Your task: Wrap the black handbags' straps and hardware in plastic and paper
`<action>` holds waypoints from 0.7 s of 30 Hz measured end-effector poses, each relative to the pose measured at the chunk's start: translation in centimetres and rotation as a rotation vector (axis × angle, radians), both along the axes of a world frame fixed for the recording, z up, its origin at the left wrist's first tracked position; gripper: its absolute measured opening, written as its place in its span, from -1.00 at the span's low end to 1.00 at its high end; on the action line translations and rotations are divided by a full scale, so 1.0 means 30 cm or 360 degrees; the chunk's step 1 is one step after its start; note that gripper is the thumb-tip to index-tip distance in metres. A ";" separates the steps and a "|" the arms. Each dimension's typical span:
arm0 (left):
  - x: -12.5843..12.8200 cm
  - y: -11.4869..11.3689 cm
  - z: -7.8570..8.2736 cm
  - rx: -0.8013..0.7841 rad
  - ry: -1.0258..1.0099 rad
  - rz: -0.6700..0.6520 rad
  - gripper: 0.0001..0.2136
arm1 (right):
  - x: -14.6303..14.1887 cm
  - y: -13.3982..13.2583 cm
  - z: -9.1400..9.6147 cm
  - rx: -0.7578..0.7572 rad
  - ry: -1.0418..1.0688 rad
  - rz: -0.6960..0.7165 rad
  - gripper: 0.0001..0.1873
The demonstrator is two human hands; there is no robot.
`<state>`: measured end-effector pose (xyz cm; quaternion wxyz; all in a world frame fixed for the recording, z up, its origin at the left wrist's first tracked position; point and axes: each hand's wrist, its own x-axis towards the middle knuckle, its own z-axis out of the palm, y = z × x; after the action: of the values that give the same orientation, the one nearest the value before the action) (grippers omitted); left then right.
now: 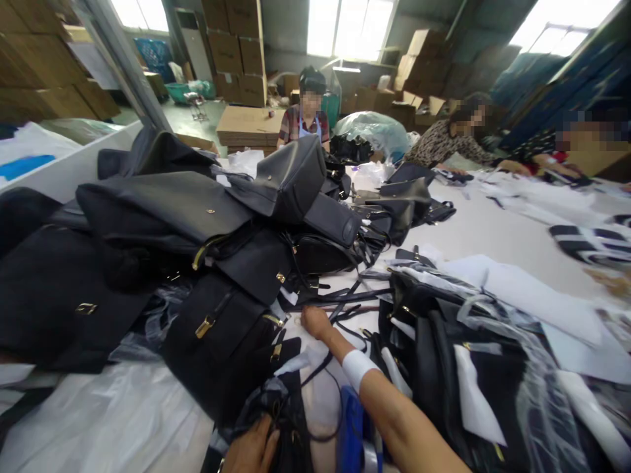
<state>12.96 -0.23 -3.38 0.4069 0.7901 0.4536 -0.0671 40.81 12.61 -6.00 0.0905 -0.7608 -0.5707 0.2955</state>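
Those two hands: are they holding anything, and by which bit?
The left hand touches gathered dark material; whether it grips cannot be told. The right hand is curled near black straps; any hold there cannot be told either.

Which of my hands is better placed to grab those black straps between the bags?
Probably your right hand: it is right beside the black straps, while your left hand is farther off, low in the picture, at a black item.

The bottom edge cuts off the left hand (252,448) and a blue object (350,430).
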 end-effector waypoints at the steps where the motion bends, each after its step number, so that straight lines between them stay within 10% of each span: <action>1: -0.004 -0.005 0.007 0.0017 -0.0018 0.0000 -0.66 | 0.004 -0.005 0.003 0.0012 0.0054 0.0014 -0.80; 13: 0.051 -0.106 0.100 0.0040 0.0057 -0.0477 -0.62 | -0.274 -0.389 0.179 -0.0169 0.1135 0.0445 -0.76; 21: 0.031 -0.083 0.193 -0.0160 -0.0019 -0.0396 -0.62 | -0.403 -0.433 0.122 0.0036 0.0349 0.0378 -0.64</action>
<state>13.89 -2.73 2.41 0.4373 0.8192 0.3456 -0.1350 28.73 -0.36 -2.33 0.1254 -0.6501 -0.6466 0.3789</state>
